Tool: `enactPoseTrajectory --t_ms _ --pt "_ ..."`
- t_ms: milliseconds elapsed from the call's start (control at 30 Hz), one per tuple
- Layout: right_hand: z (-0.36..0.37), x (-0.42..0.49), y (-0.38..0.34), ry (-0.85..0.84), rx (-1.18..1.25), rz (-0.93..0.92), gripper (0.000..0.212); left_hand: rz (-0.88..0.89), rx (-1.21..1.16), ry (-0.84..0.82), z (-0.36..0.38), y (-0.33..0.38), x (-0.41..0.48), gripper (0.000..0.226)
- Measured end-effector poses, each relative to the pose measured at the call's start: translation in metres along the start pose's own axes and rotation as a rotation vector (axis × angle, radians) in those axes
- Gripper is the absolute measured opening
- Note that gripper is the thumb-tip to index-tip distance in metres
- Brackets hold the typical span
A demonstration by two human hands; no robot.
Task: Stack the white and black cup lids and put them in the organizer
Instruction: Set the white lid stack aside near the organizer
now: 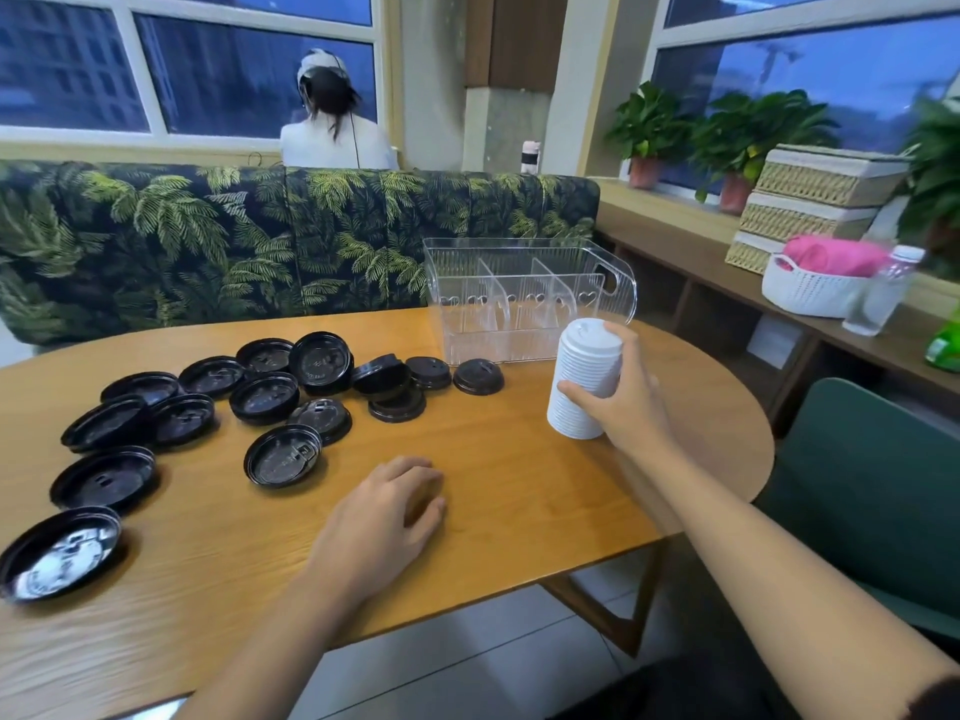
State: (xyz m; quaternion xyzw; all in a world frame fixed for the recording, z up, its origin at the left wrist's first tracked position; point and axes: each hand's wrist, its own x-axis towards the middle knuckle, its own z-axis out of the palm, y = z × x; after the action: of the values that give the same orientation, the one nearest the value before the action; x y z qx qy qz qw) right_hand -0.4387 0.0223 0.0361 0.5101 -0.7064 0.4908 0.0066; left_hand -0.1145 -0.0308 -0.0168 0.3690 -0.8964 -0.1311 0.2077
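My right hand (631, 394) grips a tall stack of white cup lids (584, 366), tilted a little and held just above the wooden table (519, 475). Right behind the stack stands the clear plastic organizer (524, 288) with several divided compartments, nothing visible inside. Several black cup lids (265, 397) lie scattered loose over the left half of the table, some upside down, a few overlapping. My left hand (395, 506) rests on the table near the front, fingers loosely curled, holding nothing.
A leaf-patterned bench back (260, 236) runs behind the table, and a person sits beyond it facing away. A green chair (872, 491) stands at the right. On the right ledge are wicker boxes (815, 200), a white basket (810, 291), a water bottle (883, 293) and potted plants.
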Motion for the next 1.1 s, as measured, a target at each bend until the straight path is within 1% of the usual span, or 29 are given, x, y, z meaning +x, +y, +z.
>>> enactPoseTrajectory --t_ms 467,567,667,733,1000,1100 --pt "0.01 0.043 0.024 0.043 -0.05 0.04 0.086 0.005 -0.024 0.011 0.002 -0.003 0.004 0.037" --pt "0.012 0.044 0.024 0.051 -0.056 0.041 0.085 0.006 -0.031 -0.026 0.001 -0.001 0.006 0.045" --pt "0.012 0.043 0.021 0.052 -0.056 0.043 0.085 0.005 0.0 -0.069 0.001 0.001 0.008 0.057" --pt "0.012 0.042 0.02 0.049 -0.053 0.05 0.085 0.007 0.024 -0.087 0.002 0.0 0.01 0.06" --pt "0.01 0.04 0.016 0.026 -0.063 0.072 0.087 0.01 0.024 -0.098 0.005 -0.002 0.011 0.061" --pt "0.01 0.038 0.013 0.018 -0.064 0.093 0.092 0.009 0.028 -0.111 0.004 -0.002 0.011 0.062"
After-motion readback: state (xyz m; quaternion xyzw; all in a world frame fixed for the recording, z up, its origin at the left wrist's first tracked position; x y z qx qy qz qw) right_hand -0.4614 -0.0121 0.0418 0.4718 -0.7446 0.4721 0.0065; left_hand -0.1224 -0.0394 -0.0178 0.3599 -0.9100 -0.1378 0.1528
